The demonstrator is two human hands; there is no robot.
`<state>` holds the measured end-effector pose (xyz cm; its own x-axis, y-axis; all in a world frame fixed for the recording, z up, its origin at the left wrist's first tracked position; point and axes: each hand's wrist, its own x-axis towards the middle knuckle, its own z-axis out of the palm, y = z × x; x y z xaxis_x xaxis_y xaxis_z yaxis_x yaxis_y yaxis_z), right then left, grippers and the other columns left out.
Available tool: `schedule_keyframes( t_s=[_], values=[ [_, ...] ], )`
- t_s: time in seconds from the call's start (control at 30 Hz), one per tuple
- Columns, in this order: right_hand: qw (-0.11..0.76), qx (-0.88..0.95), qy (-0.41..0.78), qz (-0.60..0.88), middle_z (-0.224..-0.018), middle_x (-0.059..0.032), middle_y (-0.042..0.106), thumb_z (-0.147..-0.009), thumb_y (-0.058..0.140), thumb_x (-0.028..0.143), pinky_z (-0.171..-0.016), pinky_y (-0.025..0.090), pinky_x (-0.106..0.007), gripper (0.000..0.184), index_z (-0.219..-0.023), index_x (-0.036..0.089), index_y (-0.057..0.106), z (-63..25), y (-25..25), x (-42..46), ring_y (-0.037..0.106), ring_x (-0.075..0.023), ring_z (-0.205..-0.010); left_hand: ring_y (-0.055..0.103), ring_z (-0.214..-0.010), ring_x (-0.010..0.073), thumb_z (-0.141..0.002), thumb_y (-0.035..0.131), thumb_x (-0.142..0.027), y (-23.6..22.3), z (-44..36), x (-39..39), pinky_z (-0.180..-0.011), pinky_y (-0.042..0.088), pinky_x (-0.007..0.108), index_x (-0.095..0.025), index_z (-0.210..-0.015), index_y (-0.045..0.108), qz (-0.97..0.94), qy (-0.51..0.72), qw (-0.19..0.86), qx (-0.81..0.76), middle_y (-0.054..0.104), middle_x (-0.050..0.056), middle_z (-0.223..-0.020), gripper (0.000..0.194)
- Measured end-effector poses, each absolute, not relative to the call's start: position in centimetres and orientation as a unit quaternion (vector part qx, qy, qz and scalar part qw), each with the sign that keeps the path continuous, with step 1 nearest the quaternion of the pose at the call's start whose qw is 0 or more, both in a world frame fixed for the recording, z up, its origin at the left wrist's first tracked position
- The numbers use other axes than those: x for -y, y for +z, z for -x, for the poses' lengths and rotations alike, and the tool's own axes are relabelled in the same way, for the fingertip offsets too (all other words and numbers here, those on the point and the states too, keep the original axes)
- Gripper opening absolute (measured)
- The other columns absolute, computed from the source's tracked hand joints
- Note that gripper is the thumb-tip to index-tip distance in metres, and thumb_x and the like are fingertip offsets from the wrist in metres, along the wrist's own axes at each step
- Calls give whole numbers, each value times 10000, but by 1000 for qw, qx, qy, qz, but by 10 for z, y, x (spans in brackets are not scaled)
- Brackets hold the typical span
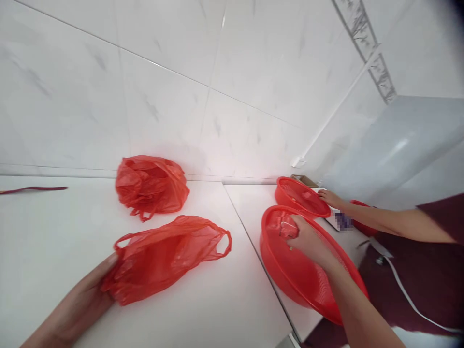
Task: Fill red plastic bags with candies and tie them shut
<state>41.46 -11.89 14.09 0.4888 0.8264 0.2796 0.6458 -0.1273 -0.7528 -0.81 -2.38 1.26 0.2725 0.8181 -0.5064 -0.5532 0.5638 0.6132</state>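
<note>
My left hand (96,285) grips the near end of a thin red plastic bag (170,251) on the white table. The bag lies on its side with its mouth partly open and a loop handle at either end. To the right, my right hand (310,241) reaches into a large red plastic basket (277,263) with perforated walls. Its fingers are closed round a small red packet (289,228) with pale markings; the exact kind is unclear. Behind the first bag, a second red plastic bag (150,186) sits crumpled and bulging near the wall.
A co-worker's hand (330,199) rests at the rim of a smaller red basket (282,193) behind the large one. Another red container (358,205) is partly hidden by that arm. A dark red strip (39,188) lies at far left. A seam separates the two white tabletops.
</note>
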Motion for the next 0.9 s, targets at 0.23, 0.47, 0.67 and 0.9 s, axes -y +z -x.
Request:
schedule_keyframes(
  t_s=[0.23, 0.47, 0.67, 0.9],
  values=[
    [351, 734, 128, 567, -1059, -36, 451, -615, 607, 67, -731, 477, -302, 348, -898, 262, 557, -306, 136, 102, 530, -185, -902, 674, -823, 217, -831, 594, -274, 11, 11, 31, -742, 562, 328, -150, -1014, 651, -212, 439, 800, -348, 705, 86, -948, 229],
    [375, 799, 177, 435, -1040, -29, 427, -634, 596, 30, -778, 484, -282, 399, -958, 254, 530, -202, 83, 50, 524, -155, -915, 662, -860, 198, -859, 569, -305, 9, 13, 34, -778, 532, 319, -209, -1154, 580, -229, 464, 803, -295, 684, 65, -1001, 310],
    [315, 779, 107, 531, -1337, -93, 366, -658, 639, 142, -1020, 348, -462, 679, -1285, 265, 409, -201, 42, 21, 338, -285, -1260, 642, -905, 211, -887, 515, -353, 11, 14, 33, -783, 504, 311, -231, -1210, 541, -252, 472, 804, -260, 666, 69, -1056, 347],
    [463, 563, 54, 682, -1332, -135, 386, -804, 543, 369, -1016, 342, -464, 555, -1304, 204, 370, -253, 30, 31, 346, -280, -1259, 616, -914, 200, -892, 494, -374, 9, 17, 33, -765, 488, 299, -231, -1266, 498, -284, 465, 806, -232, 628, 88, -1115, 401]
  ],
)
